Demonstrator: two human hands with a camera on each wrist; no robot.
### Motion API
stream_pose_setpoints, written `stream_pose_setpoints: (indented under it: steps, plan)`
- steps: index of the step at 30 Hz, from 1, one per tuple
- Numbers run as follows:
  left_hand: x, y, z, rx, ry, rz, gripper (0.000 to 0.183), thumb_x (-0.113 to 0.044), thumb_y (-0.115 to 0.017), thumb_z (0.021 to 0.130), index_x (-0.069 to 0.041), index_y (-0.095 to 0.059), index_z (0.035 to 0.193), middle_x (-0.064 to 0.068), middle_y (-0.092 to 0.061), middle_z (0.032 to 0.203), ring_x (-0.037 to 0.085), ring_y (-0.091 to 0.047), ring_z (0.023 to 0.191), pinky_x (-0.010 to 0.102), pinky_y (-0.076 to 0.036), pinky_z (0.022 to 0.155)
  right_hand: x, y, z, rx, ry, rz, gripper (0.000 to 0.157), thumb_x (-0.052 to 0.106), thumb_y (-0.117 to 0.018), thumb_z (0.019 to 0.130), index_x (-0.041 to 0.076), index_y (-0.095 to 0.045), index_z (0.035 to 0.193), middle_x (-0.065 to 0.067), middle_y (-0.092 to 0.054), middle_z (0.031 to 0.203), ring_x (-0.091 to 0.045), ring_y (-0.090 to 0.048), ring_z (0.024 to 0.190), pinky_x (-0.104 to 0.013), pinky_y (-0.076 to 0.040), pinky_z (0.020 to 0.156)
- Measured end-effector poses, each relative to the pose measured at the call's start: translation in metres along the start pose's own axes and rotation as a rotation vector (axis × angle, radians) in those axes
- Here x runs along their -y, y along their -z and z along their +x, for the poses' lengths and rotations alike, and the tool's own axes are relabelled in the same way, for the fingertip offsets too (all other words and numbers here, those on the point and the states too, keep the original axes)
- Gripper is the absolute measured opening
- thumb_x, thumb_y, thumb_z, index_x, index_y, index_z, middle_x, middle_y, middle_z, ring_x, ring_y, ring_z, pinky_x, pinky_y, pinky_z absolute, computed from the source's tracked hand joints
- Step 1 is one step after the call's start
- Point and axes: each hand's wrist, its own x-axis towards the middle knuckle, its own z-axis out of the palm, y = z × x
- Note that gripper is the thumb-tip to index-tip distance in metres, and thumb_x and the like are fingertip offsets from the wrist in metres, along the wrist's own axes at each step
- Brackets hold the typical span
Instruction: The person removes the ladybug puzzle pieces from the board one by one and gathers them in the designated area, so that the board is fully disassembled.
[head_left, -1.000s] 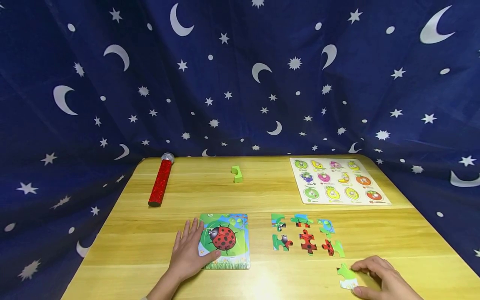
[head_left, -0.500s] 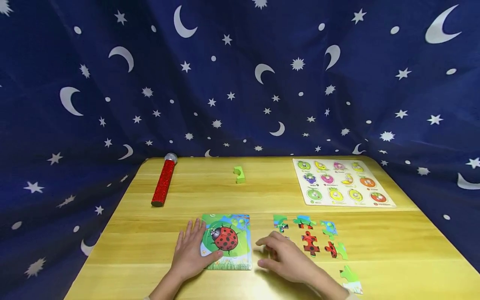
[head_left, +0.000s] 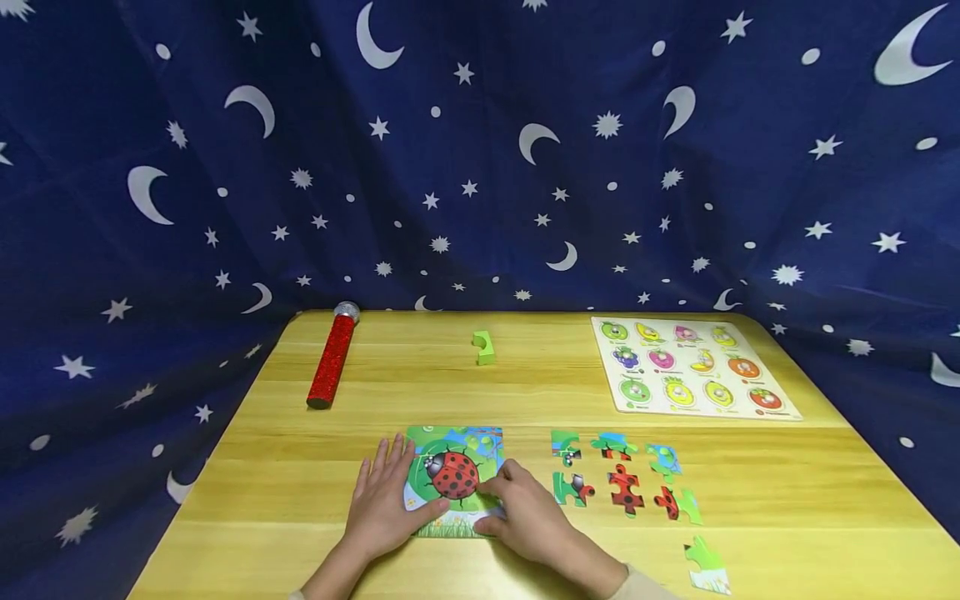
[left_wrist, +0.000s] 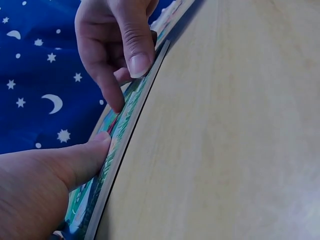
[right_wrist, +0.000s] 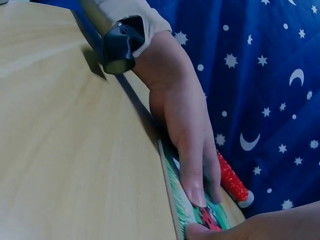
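Observation:
A square ladybug jigsaw puzzle [head_left: 454, 477] lies near the front middle of the table. My left hand [head_left: 384, 510] rests flat over its left edge with the fingers extended, the thumb lying on the grass picture. From the other side, my right hand [head_left: 531, 518] reaches in; its index fingertip touches the puzzle beside the ladybug's rear and its thumb is at the lower right edge. In the left wrist view the right hand [left_wrist: 117, 42] points its index finger down onto the puzzle, other fingers bent under. The right fingers cover part of the puzzle's right side.
Right of the puzzle lie several loose jigsaw pieces, among them a red spotted piece [head_left: 625, 490] and a green-and-white piece [head_left: 707, 567]. Farther back are a fruit peg board [head_left: 637, 423], a small green block [head_left: 484, 350] and a red glitter microphone [head_left: 332, 362]. A starry curtain [head_left: 480, 167] hangs behind.
My right hand has left the green-and-white piece at the lower right and moved left onto the puzzle's right side. The left hand stays on the puzzle. The view has shifted slightly.

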Motion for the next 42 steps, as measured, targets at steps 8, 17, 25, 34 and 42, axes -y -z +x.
stream_pose_setpoints:
  steps: [8,17,25,34,42]
  plan:
    - [-0.001,0.000,-0.001,-0.005,0.000,0.009,0.105,-0.066,-0.068,0.078,-0.003,-0.031,0.154,0.017,-0.021,0.164,0.040,-0.008,0.154,0.061,-0.001,0.121,0.004,-0.009,-0.004,-0.049,0.036,-0.009,0.043,0.040,-0.082,0.076,0.010,-0.075,0.107,0.007,-0.049,0.089,-0.003,-0.039,0.077,-0.015,-0.034,0.061]
    - [-0.001,0.000,-0.002,-0.022,0.001,0.019,0.105,-0.067,-0.067,0.078,-0.003,-0.031,0.153,0.017,-0.022,0.163,0.040,-0.009,0.154,0.061,-0.002,0.122,0.005,-0.012,-0.003,-0.054,0.057,-0.011,0.035,0.037,-0.080,0.078,0.013,-0.077,0.105,0.008,-0.048,0.089,-0.004,-0.038,0.079,-0.015,-0.034,0.062]
    - [0.002,-0.002,-0.003,-0.028,-0.012,0.030,0.102,-0.067,-0.066,0.080,-0.001,-0.034,0.152,0.018,-0.023,0.163,0.039,-0.011,0.153,0.060,-0.004,0.122,0.004,-0.011,-0.002,-0.065,0.036,0.036,0.031,0.035,-0.082,0.075,0.016,-0.079,0.099,0.009,-0.051,0.088,-0.004,-0.040,0.080,-0.016,-0.037,0.062]
    - [0.010,0.010,-0.003,0.081,-0.033,-0.112,0.092,-0.049,-0.071,0.085,0.000,-0.031,0.153,0.018,-0.019,0.164,0.040,-0.005,0.154,0.061,0.002,0.121,-0.003,-0.010,0.001,-0.063,-0.019,0.121,0.030,0.032,-0.085,0.071,0.016,-0.079,0.096,0.009,-0.051,0.089,-0.006,-0.043,0.083,-0.017,-0.037,0.061]
    - [0.012,0.016,-0.001,0.121,-0.019,-0.165,0.089,-0.043,-0.072,0.086,-0.001,-0.031,0.153,0.018,-0.018,0.164,0.039,-0.003,0.154,0.061,0.001,0.121,-0.002,-0.008,0.001,-0.061,-0.043,0.137,0.030,0.031,-0.086,0.069,0.016,-0.079,0.094,0.009,-0.052,0.088,-0.006,-0.045,0.084,-0.018,-0.038,0.063]
